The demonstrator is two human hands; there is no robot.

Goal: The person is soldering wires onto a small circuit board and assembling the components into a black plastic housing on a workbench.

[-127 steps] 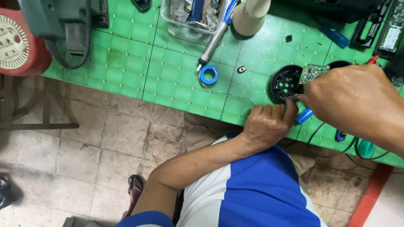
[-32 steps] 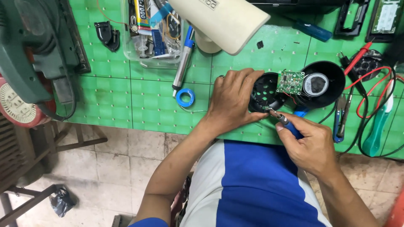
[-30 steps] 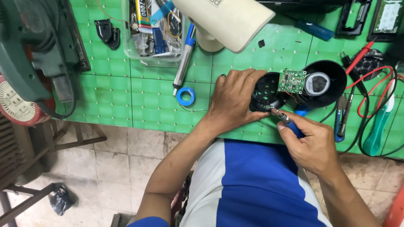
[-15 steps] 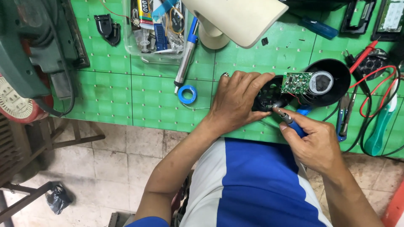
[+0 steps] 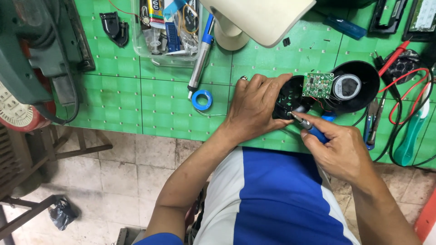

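Left hand [image 5: 254, 106] is gripping black housing [image 5: 290, 97]; right hand [image 5: 340, 149] is pinching screwdriver [image 5: 306, 127], tip apparently angling up-left into housing.

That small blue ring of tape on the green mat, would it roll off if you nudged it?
Probably not: the blue tape roll lies flat on the green mat, so it should slide. It looks small and hollow, likely light. On edge, it could roll.

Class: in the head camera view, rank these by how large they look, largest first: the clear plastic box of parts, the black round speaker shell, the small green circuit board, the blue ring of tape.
1. clear plastic box
2. black speaker shell
3. green circuit board
4. blue tape ring, though it looks close to the board in size, so that last pair is unsure.
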